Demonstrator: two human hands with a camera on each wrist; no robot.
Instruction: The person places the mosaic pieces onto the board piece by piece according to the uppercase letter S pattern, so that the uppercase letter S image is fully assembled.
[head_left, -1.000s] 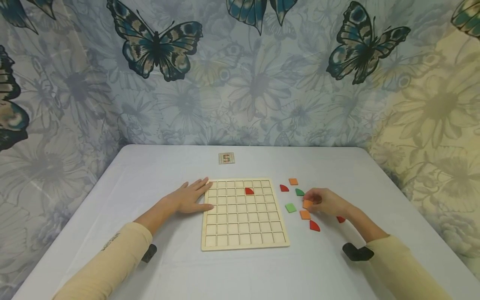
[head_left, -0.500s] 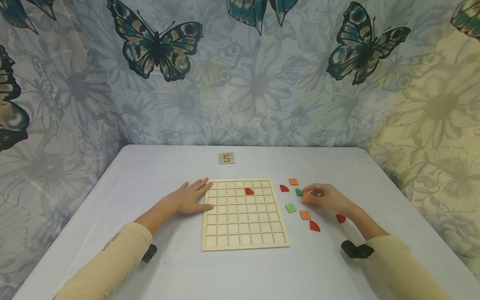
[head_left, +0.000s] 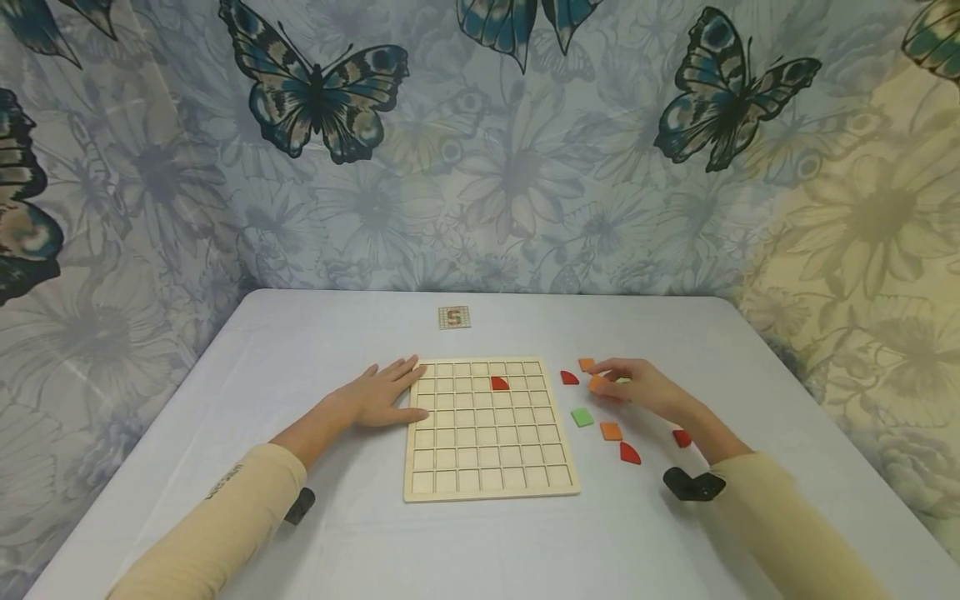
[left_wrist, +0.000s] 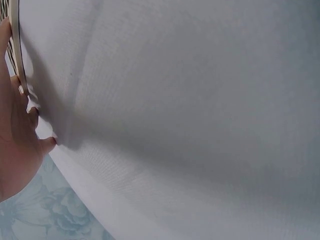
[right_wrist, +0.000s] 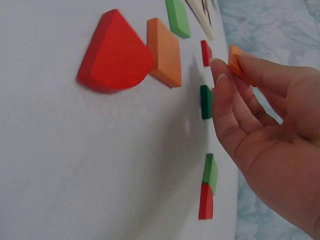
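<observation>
My right hand point(head_left: 647, 388) pinches an orange square tile point(head_left: 597, 383) between thumb and fingertips, raised above the table. The right wrist view shows the same orange tile point(right_wrist: 242, 66) at the fingertips, with a dark green tile point(right_wrist: 206, 102) lying beyond the fingers. My left hand point(head_left: 380, 397) rests with spread fingers on the left edge of a wooden grid board point(head_left: 467, 434). In one of the board's upper cells lies a red quarter-round tile point(head_left: 499, 383). The left wrist view catches only part of the left hand point(left_wrist: 19, 135) at the board's edge.
Right of the board lie a red quarter-round point(head_left: 569, 377), an orange square point(head_left: 587, 364), a light green tile point(head_left: 582, 417), another orange square point(head_left: 611, 431) and more red quarter-rounds point(head_left: 630, 453). A small patterned card point(head_left: 453, 317) lies behind the board. A patterned backdrop point(head_left: 517, 167) borders the white table.
My right hand has lifted the orange square tile off the table and carried it left and away from me, toward the board. The left hand has stayed in place.
</observation>
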